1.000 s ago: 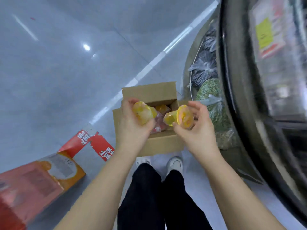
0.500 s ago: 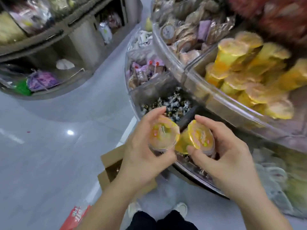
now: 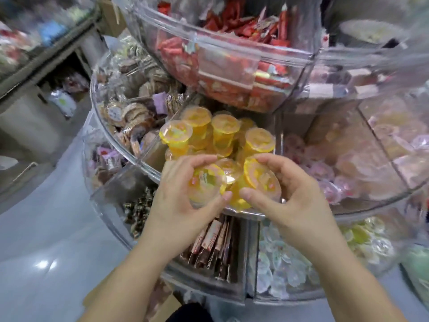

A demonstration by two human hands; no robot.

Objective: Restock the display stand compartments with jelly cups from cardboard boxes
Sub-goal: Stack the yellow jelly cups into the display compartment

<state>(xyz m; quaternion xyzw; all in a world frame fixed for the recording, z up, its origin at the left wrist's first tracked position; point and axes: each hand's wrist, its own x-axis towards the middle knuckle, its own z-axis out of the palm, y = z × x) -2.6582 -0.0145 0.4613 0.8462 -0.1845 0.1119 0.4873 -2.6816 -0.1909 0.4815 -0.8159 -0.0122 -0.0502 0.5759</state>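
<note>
Left hand (image 3: 178, 205) grasps one yellow jelly cup (image 3: 205, 185), fingers and thumb curled round its rim, foil lid facing the camera. Right hand (image 3: 299, 201) grasps a second cup (image 3: 261, 180) the same way, tilted on its side. Both cups sit over the front edge of the yellow-cup compartment (image 3: 277, 145) on the middle tier of the clear display stand (image 3: 111, 145) — held, not yet set down.

Handling, my read: light, small, semi-stiff plastic wall that gives under a hard squeeze; film lid is the weak point, so keep thumbs off it. Smooth wall looks slippery — the rim flange is the best purchase, as both hands use now. Gel inside tolerates a short drop into the pile.

Count: two cups in hand, one per hand. In the compartment roughly five cups show clear lids; more lie beneath, blurred, cannot count exactly. Neighbouring compartment to the right holds pink cups (image 3: 325, 173), number unreadable. Cardboard box (image 3: 162, 305) only partly in view at the bottom edge; contents not visible.
</note>
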